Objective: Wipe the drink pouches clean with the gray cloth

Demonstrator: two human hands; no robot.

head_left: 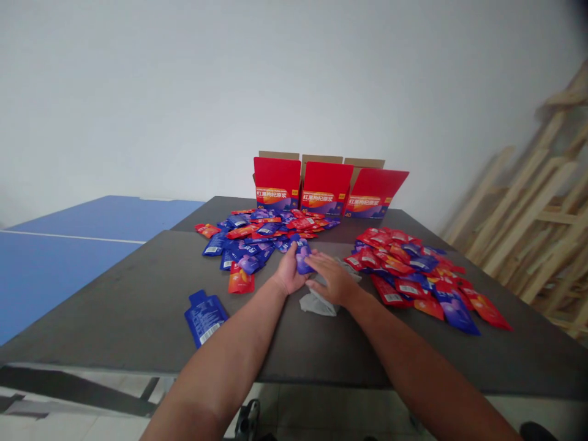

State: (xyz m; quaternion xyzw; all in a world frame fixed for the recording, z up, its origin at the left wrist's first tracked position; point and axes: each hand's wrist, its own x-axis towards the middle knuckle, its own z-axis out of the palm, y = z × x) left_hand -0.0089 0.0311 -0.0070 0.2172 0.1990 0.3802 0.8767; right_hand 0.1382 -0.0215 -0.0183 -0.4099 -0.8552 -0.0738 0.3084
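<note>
A blue-purple drink pouch (pixel 302 256) is held in my left hand (pixel 288 272), tilted up over the middle of the table. My right hand (pixel 331 278) has its fingers stretched out, with the tips against the pouch's right side. Beneath and behind the right hand shows a crumpled grey-white cloth (pixel 319 303); whether the palm touches it is hidden. Just beyond my hands spreads a pile of red and blue pouches (pixel 257 236). On the right lies another mixed pile (pixel 404 263). One blue pouch (pixel 205 316) lies alone by my left forearm, its label side up.
Three open red-and-purple cartons, the left (pixel 277 184), middle (pixel 325 188) and right (pixel 373 193), stand side by side at the back of the dark table (pixel 138 294). A blue table (pixel 68 263) adjoins on the left. Wooden frames (pixel 528 202) lean on the right.
</note>
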